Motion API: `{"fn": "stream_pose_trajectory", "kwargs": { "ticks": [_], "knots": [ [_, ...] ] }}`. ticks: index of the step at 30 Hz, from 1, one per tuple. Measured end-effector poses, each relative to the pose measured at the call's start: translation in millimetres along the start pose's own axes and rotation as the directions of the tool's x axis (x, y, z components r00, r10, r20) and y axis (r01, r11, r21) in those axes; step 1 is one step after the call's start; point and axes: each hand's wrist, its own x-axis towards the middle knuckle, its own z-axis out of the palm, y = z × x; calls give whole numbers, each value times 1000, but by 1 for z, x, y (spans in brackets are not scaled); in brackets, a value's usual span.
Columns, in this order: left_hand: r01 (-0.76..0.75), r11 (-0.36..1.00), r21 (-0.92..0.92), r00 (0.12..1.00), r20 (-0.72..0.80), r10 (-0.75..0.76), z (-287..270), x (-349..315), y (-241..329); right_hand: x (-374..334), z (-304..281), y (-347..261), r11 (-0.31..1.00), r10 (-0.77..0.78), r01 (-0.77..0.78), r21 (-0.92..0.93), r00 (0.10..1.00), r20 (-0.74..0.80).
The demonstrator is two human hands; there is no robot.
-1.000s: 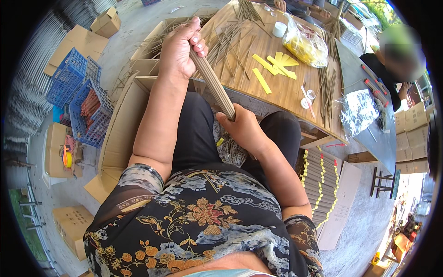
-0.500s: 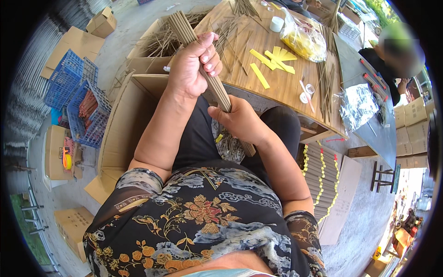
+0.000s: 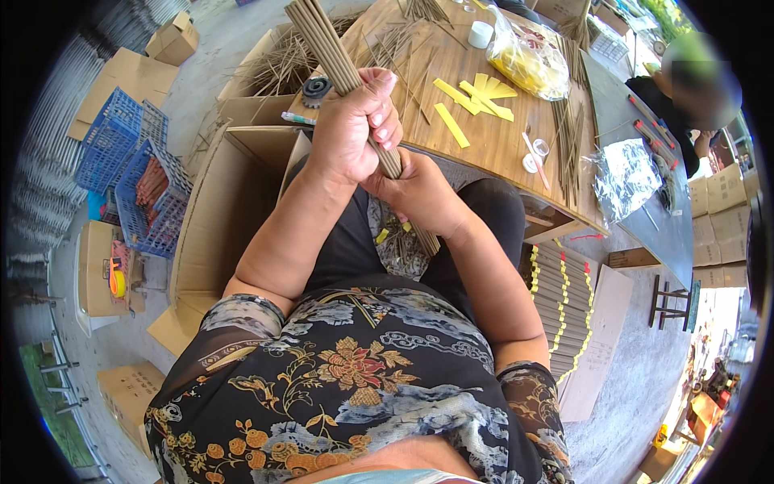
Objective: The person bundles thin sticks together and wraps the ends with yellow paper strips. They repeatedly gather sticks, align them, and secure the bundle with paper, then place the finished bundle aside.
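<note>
A long bundle of thin brown sticks (image 3: 324, 48) runs from the upper left down to my lap. My left hand (image 3: 355, 129) is wrapped around its middle, fingers closed on it. My right hand (image 3: 415, 194) grips the same bundle just below, touching the left hand. The bundle's lower end pokes out under my right hand, above my black trousers. Both hands are over my lap, at the near edge of the wooden table (image 3: 492, 153).
On the table lie loose sticks (image 3: 407, 56), yellow paper strips (image 3: 472, 93), a yellow-filled plastic bag (image 3: 524, 60) and a white cup (image 3: 480, 34). An open cardboard box (image 3: 218, 218) and blue crates (image 3: 133, 181) stand at my left. Tied stick bundles (image 3: 556, 302) lie at my right. Another person (image 3: 685, 89) sits opposite.
My left hand has slid down the bundle toward my right hand, and the two now touch. The bundle has come nearer and stands steeper.
</note>
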Motion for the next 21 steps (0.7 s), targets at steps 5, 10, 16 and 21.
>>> {"fn": "stream_pose_trajectory", "kwargs": {
  "ticks": [5,10,16,21],
  "knots": [
    [-139,984,116,987,99,128,14,4,11,4,-1,6,985,-157,148,-88,982,-104],
    [-276,922,272,954,196,228,36,15,0,21,-17,2,865,-457,354,-357,849,-266],
    [-308,863,401,946,223,234,50,63,-21,57,-57,5,811,-582,476,-340,714,-390],
    [-316,832,456,945,226,235,36,104,-55,90,-92,35,829,-557,453,-327,709,-432]
  ]
}}
